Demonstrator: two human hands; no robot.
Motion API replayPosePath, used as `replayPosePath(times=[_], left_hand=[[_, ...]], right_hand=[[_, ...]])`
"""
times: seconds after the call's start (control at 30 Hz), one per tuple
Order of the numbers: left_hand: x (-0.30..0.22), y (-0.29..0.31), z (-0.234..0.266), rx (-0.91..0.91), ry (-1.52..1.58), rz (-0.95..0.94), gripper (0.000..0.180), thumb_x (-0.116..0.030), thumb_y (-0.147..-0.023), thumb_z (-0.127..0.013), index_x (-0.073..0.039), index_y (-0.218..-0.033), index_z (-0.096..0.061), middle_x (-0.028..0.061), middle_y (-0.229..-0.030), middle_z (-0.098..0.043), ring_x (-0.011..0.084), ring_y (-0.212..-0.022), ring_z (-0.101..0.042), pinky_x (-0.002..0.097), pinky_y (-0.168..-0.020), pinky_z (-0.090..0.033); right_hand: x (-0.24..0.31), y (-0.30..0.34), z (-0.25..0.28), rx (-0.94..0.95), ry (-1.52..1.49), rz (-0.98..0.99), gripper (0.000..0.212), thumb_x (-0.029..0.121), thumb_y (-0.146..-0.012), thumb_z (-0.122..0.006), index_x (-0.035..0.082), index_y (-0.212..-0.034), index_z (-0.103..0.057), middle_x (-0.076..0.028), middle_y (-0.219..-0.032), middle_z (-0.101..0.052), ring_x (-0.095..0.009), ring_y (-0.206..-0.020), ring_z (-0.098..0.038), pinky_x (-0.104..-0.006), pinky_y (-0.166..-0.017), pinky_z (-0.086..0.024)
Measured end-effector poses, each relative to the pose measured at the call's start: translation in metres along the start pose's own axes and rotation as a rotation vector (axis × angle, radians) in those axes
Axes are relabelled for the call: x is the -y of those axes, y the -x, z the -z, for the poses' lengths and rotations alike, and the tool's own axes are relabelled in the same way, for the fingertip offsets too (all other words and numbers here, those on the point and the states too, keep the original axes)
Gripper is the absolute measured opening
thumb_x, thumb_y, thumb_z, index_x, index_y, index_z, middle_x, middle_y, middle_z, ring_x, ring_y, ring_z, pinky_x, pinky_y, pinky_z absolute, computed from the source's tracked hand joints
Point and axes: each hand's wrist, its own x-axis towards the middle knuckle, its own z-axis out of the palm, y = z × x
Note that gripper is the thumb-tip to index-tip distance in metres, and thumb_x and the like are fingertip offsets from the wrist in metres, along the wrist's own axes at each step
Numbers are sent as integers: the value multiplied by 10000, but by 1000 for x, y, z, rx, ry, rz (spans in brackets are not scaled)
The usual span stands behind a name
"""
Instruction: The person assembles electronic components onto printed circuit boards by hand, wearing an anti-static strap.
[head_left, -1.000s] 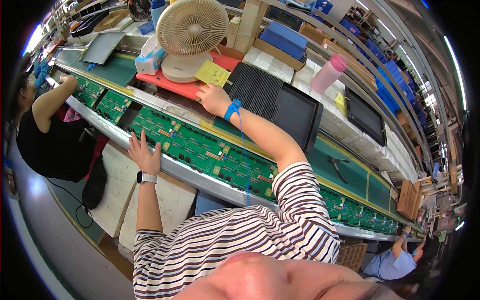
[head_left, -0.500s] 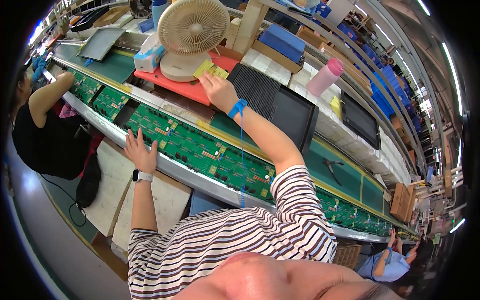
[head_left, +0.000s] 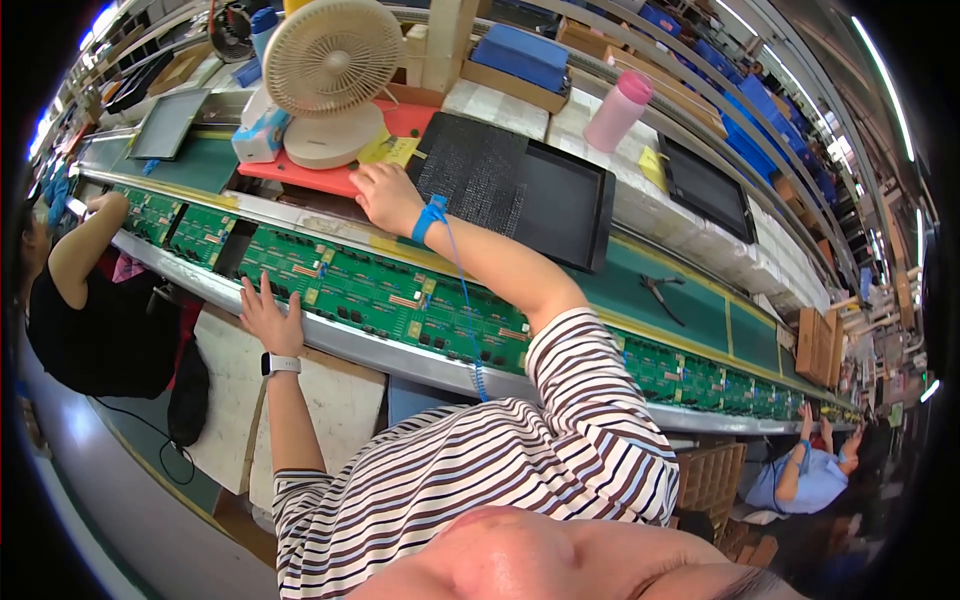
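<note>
My left hand (head_left: 270, 318) rests with fingers spread at the near metal rail (head_left: 345, 338), its fingertips on the edge of a green circuit board (head_left: 290, 262). A pale watch is on that wrist. Over the front edge of the red board (head_left: 403, 122), my right hand (head_left: 388, 198) is held with its fingers bent together; whatever they may hold is too small to make out. A blue wrist strap (head_left: 430, 218) with a coiled cord is on that wrist. Just behind the hand lies a yellow paper (head_left: 388, 150), beside a black tray (head_left: 565, 205) partly filled with rows of small dark parts.
A beige fan (head_left: 335, 62) and a tissue pack (head_left: 260, 128) stand on the red board. Pliers (head_left: 660, 296) lie on the green belt to the right, below a pink bottle (head_left: 618, 110). Another person (head_left: 100, 310) works close on the left; someone in blue (head_left: 795, 480) sits far right.
My right hand has drawn back from the yellow paper, toward the circuit boards. My left hand stays spread at the rail. The whole view has shifted slightly.
</note>
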Motion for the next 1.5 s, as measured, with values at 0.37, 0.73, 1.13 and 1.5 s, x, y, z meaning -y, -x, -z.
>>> replayPosePath(times=[0.37, 0.73, 1.13, 1.5], left_hand=[[1, -2, -1, -72, -10, 19, 703, -395, -740, -576, -174, -1327, -258, 149, -1383, -185, 345, -1258, -187, 578, -944, -183], [12, -1, -6, -92, -50, -21, 690, -390, -752, -567, -170, -1327, -256, 161, -1377, -194, 343, -1256, -193, 545, -960, -185], [10, -3, -6, -64, -91, -25, 678, -343, -747, -579, -156, -1320, -269, 172, -1366, -218, 357, -1239, -218, 499, -971, -193], [13, -4, -7, -72, -103, -43, 668, -323, -740, -588, -152, -1311, -287, 188, -1354, -233, 366, -1225, -239, 493, -960, -211]], right_hand=[[-148, 99, 160, 188, -126, -545, 303, 179, -715, -604, 32, -975, -552, -143, -982, -568, -275, -819, -563, -347, -743, -452], [-164, 120, 114, 230, -504, -632, 521, 233, -664, -713, 15, -1066, -463, -145, -1051, -526, -192, -811, -546, -295, -743, -444], [-173, 137, 117, 232, -673, -603, 438, 163, -715, -672, 50, -1086, -469, -80, -1056, -502, -143, -801, -513, -266, -726, -439], [-153, 133, 134, 330, -325, -347, 498, 103, -661, -608, 64, -1127, -437, -99, -1065, -468, -220, -818, -526, -304, -741, -442]])
